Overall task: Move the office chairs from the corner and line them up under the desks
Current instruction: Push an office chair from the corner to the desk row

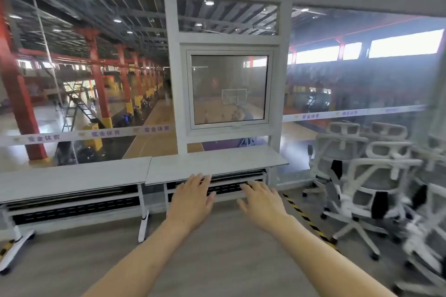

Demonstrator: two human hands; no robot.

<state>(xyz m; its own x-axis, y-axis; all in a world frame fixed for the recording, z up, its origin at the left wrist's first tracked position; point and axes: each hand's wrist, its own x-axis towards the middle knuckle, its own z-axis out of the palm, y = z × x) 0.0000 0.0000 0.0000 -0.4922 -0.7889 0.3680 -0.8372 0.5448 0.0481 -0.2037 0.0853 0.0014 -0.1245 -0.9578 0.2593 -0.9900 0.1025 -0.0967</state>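
Over in the right corner the chairs (362, 176) stand bunched together, well apart from the two desks (212, 164) that run along the window (229, 89); no chair is under a desk yet. They appear to be white-framed mesh seats on star bases with castors, though that side is blurred. I judge they will roll rather than need lifting. They are probably fairly light but awkward, since the bases overlap and may snag one another. The mesh back would give under a push and the headrests look hinged, so the rigid upper frame of a backrest, or the armrests, seems the safer hold. Both hands reach out ahead, palms down. The left hand (190, 198) and right hand (263, 202) have fingers straight and spread and grip nothing. They are held in front of the right-hand desk's edge, with no clear contact.
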